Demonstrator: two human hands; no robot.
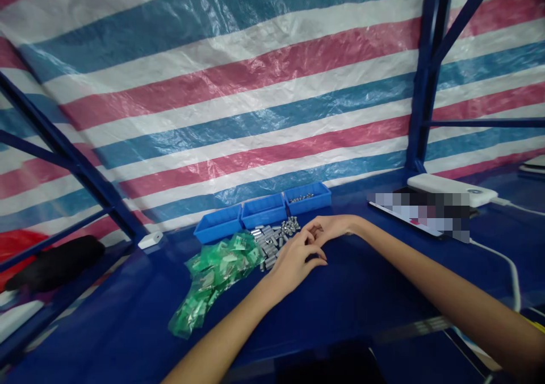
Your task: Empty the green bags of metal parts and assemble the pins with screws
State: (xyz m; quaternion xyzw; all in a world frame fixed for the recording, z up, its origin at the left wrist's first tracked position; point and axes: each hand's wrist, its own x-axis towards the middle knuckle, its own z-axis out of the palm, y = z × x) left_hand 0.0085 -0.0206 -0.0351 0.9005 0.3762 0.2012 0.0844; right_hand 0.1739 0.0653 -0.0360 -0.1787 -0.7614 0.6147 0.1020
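My left hand is above the blue tabletop, at the near right edge of a pile of small silver metal cylinders. Its fingers are bent toward my right hand, and the thumb points right. The right hand comes in from the other side with curled fingers, and the fingertips of both hands meet. Whatever lies between them is too small or too hidden to make out. Left of the cylinders is a heap of green-tinted clear plastic bags, some with small parts inside.
Behind the pile stand three joined blue bins; the right one holds small metal pieces. To the right are a phone, a white power bank and a white cable. A white adapter sits at left. Blue posts frame a striped sheet.
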